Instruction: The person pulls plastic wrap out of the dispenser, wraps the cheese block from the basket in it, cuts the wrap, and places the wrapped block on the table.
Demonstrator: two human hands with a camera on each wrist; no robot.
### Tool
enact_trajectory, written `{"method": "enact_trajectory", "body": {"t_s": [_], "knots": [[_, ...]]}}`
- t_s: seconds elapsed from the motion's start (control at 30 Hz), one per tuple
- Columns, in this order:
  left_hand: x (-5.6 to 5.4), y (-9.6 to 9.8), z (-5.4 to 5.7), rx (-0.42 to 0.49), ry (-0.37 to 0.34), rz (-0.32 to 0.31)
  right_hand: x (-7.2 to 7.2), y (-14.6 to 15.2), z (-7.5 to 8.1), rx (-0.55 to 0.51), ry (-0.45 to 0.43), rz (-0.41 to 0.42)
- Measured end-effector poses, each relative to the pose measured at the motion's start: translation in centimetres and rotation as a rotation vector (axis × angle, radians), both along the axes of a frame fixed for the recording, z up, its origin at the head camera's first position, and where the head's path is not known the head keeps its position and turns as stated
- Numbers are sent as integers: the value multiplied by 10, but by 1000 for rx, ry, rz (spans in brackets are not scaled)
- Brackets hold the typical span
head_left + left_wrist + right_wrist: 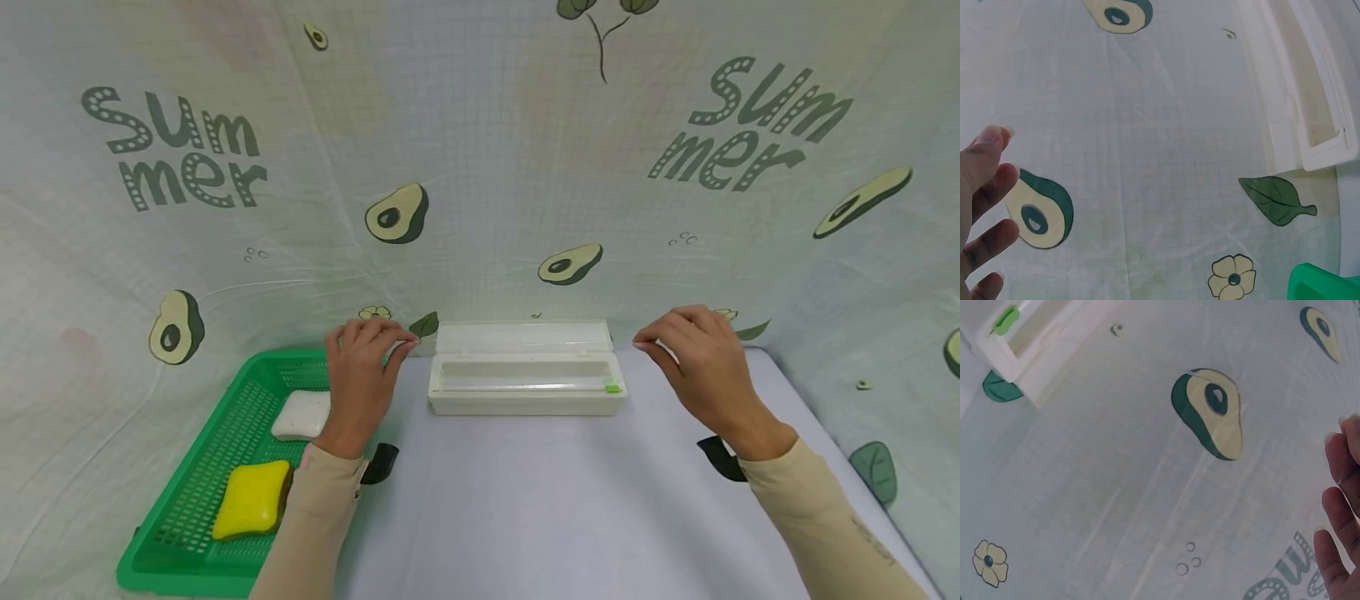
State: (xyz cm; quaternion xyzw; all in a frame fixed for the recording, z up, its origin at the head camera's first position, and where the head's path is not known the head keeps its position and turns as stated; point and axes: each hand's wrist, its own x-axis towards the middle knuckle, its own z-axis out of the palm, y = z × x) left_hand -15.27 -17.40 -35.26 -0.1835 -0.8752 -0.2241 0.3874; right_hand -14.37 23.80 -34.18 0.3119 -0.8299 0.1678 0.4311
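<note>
Both hands are raised on either side of a white cling film dispenser (527, 408), whose lid (523, 337) stands open at the back. A green slider (613, 387) sits at the right end of its front edge. My left hand (363, 375) pinches thumb against fingertips to the dispenser's left. To its right, my right hand (701, 367) makes a similar pinch. Clear cling film (1166, 487) is faintly visible by its creases and sheen in the right wrist view, running toward the right fingertips. Its edges are hard to make out.
At left lies a green basket (168, 508) holding a yellow sponge (252, 498) and a white block-like item (302, 415), partly behind the left arm. A white table (517, 508) stretches in front. Behind hangs a cloth (480, 167) printed with avocados and lettering.
</note>
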Motion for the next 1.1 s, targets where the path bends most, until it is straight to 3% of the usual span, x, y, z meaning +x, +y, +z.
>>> {"method": "enact_trajectory", "body": {"t_s": [1.1], "knots": [[1, -2, 27, 14, 59, -42, 6, 4, 28, 40, 2, -7]]}}
